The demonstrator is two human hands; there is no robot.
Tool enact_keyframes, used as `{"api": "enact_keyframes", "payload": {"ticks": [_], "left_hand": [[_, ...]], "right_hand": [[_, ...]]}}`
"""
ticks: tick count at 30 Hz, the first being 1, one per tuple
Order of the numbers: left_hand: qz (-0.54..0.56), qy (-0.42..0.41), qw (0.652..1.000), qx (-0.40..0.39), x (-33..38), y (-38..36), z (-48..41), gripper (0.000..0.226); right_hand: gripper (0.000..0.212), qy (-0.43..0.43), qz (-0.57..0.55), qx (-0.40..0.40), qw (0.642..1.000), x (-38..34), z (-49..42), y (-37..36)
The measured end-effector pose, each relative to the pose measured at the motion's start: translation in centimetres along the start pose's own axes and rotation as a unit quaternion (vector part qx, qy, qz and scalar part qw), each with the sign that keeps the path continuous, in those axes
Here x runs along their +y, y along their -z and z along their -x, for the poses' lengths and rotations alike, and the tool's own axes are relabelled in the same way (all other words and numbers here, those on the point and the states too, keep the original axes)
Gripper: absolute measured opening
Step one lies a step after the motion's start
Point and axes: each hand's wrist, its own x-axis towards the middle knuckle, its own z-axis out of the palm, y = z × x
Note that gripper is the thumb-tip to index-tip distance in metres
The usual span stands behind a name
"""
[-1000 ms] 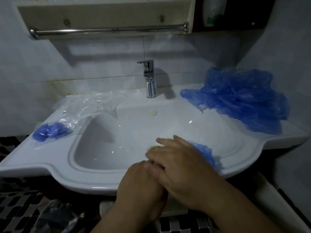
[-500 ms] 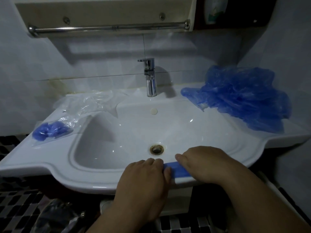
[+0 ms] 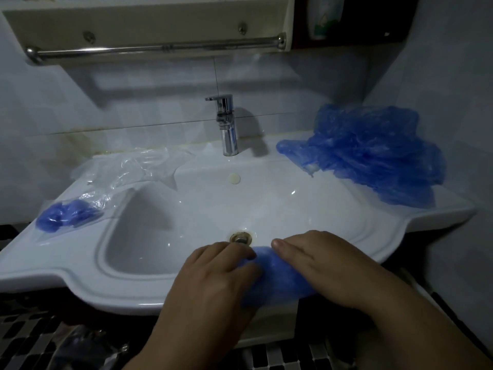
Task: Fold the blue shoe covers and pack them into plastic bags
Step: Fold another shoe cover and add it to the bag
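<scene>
I watched both hands at the front edge of the white washbasin worktop (image 3: pixel 80 263), just on the near side of the brass drain (image 3: pixel 241 237). Between them was one blue shoe cover (image 3: pixel 277 281), bunched into a short roll and partly over the front rim. The left hand (image 3: pixel 213 284) had its grip closed on the left end of this cover: the fingers were bent over it and the thumb lay against the blue film. The right hand (image 3: pixel 320 265) had an open grip, palm down, with straight fingers lying flat on the right part of the cover. The picture was a little blurred around the fingers, so I could not see how the cover was folded under them.

At the back right corner of the worktop lay a loose pile of blue shoe covers (image 3: pixel 373 158), well apart from the hands. On the left side lay some clear plastic bags (image 3: pixel 133 166), crumpled and flat. Nearer to the left front there was a filled plastic bag (image 3: pixel 69 216) with blue covers inside.

The chrome faucet (image 3: pixel 226 126) stood at the back centre, and a metal towel rail (image 3: pixel 160 48) ran under the cabinet above. Below the worktop I saw a black and white mosaic floor (image 3: pixel 26 343).
</scene>
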Motion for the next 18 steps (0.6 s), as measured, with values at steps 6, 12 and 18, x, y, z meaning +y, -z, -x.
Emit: {"api": "enact_keyframes", "payload": {"ticks": [6,12,18], "left_hand": [[0.021,0.008,1.0,0.005,-0.1,0.5,0.4,0.027],[0.083,0.087,0.992,-0.027,-0.3,1.1,0.4,0.028],[0.119,0.133,0.981,-0.071,-1.4,1.9,0.5,0.031]], "right_hand": [[0.06,0.103,-0.011,0.073,0.992,0.8,1.8,1.9],[0.054,0.105,0.046,-0.016,0.993,1.2,1.9,2.0],[0.018,0.029,-0.048,0.054,0.997,2.4,1.3,1.9]]}}
